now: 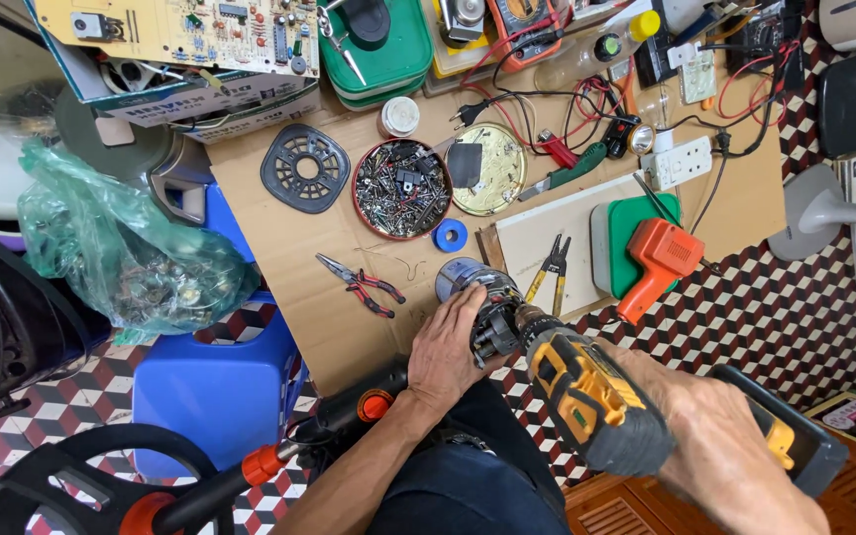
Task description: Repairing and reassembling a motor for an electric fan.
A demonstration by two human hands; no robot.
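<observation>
- The left hand point(448, 347) is lying spread over a small electric motor point(478, 297), fingers curled round its dark body and pressing it down onto the cardboard-covered table point(289, 248).
- The right hand point(715, 446) is wrapping closed round the grip of a yellow and black cordless drill point(587, 396), whose chuck is touching the motor's end.
- The motor is sitting near the table's front edge, between red-handled pliers point(364, 287) and yellow-handled cutters point(549, 267).
- A round tin of screws point(401, 188) is resting further back, with a blue tape roll point(450, 235) just beside it.
- An orange soldering gun point(661, 263) is lying on a green board point(626, 223) to the right.
- A green plastic bag point(121, 248) is slumping over a blue stool point(220, 386) on the left.
</observation>
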